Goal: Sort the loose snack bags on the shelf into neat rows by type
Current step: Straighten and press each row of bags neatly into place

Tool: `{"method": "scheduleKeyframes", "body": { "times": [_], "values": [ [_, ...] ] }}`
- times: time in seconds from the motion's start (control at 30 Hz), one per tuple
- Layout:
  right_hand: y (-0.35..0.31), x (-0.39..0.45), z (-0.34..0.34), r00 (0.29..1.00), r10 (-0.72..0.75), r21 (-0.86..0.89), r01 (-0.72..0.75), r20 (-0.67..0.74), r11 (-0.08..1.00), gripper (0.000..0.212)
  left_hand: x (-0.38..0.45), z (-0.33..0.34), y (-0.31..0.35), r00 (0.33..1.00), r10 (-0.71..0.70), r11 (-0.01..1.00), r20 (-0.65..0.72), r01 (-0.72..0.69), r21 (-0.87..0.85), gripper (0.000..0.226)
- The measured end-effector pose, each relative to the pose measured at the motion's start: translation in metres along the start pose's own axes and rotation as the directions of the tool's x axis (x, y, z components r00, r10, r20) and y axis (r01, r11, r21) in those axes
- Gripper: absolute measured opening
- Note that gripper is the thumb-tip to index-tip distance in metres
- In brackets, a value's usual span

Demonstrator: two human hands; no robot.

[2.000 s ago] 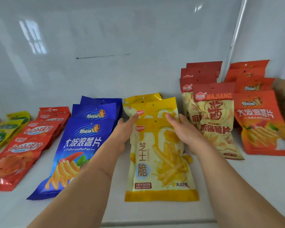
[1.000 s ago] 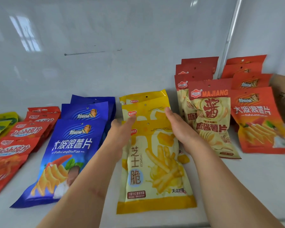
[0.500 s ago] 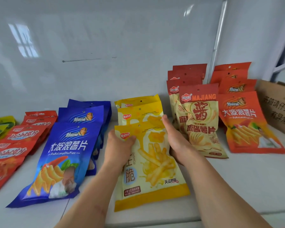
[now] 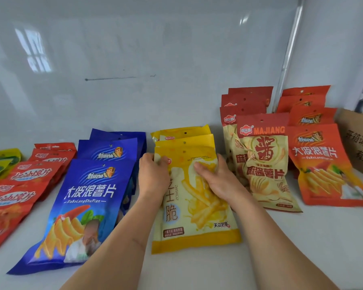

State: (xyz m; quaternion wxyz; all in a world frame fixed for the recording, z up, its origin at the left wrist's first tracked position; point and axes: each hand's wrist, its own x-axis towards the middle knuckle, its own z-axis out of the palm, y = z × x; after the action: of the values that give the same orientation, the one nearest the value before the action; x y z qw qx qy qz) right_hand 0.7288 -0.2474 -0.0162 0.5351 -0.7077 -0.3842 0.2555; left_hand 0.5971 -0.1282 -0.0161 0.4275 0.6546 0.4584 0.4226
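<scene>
Both hands are working the front yellow bag [image 4: 197, 208], mid-shelf: the left hand [image 4: 153, 176] is pinching its upper-left edge, thumb on top, while the right hand [image 4: 216, 181] is lying flat, fingers spread, on its upper face. Blue bags [image 4: 80, 206] are sitting just beside the left forearm, the Majiang bags [image 4: 264, 162] crowding close on the right. Bare white shelf [image 4: 302, 248] is lying open at the front.
</scene>
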Motion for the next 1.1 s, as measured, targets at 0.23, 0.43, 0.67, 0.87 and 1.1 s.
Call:
{"method": "scheduleKeyframes", "body": {
  "times": [0.23,0.43,0.67,0.87,1.1],
  "values": [
    [0.01,0.007,0.004,0.997,-0.046,-0.054,0.043,-0.058,0.998,0.052,-0.02,-0.009,0.013,0.992,0.083,0.965,0.092,-0.103,0.241,0.058],
    [0.01,0.009,0.003,0.997,0.004,-0.1,-0.012,-0.076,0.995,0.073,-0.086,-0.018,0.014,0.883,0.169,0.535,0.439,-0.456,0.711,0.07],
    [-0.024,0.034,0.007,0.99,-0.052,-0.404,-0.006,-0.133,0.915,0.098,-0.095,-0.017,-0.008,0.859,0.12,0.498,0.497,-0.485,0.719,0.073],
    [-0.033,0.073,0.017,0.99,-0.143,-0.704,0.098,-0.006,0.703,0.083,-0.097,-0.014,-0.016,0.861,0.125,0.501,0.493,-0.484,0.718,0.076],
    [-0.018,0.091,0.022,0.999,-0.022,-0.655,0.049,0.049,0.754,0.082,-0.093,-0.012,-0.019,0.869,0.142,0.546,0.475,-0.469,0.695,0.08]
  ]
}}
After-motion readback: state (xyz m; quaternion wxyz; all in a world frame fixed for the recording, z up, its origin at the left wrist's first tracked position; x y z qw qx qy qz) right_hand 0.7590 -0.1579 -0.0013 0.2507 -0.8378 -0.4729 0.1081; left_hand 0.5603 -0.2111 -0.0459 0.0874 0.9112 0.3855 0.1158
